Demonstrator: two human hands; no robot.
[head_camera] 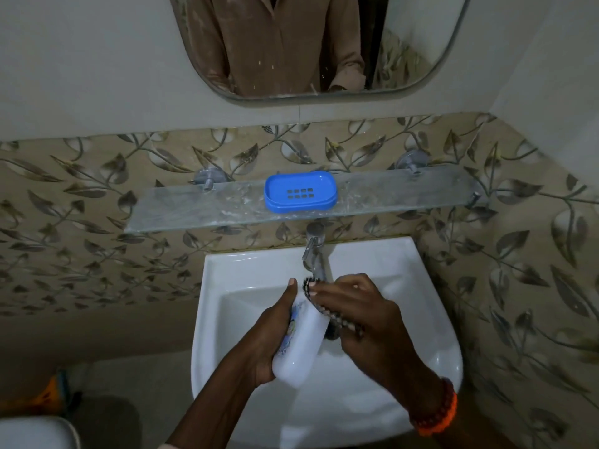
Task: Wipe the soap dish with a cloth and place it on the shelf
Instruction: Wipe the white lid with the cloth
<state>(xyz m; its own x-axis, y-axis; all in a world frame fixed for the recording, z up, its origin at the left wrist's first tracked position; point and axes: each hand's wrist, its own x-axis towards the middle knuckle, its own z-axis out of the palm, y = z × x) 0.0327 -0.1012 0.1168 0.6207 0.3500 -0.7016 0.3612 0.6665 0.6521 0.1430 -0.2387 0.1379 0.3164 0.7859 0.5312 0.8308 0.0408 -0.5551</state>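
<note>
Head view: over a white sink (421, 286), a left hand (275, 338) grips a white soap dish (301, 345) while right hand (359, 315) fingers clamp a checked cloth (324, 311) against it, below a glass shelf (194, 209) holding a blue tray (300, 192).

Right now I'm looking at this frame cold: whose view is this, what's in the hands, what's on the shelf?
No robot here: a person wears one wide-angle camera on the head, looking forward and down over a white sink.

The left hand grips a white soap dish part with a printed picture. The right hand presses a dark checked cloth against it, just below the tap.

On the glass shelf above the sink sits a blue soap dish piece with drain slots. The mirror above reflects the person's brown shirt.
</note>
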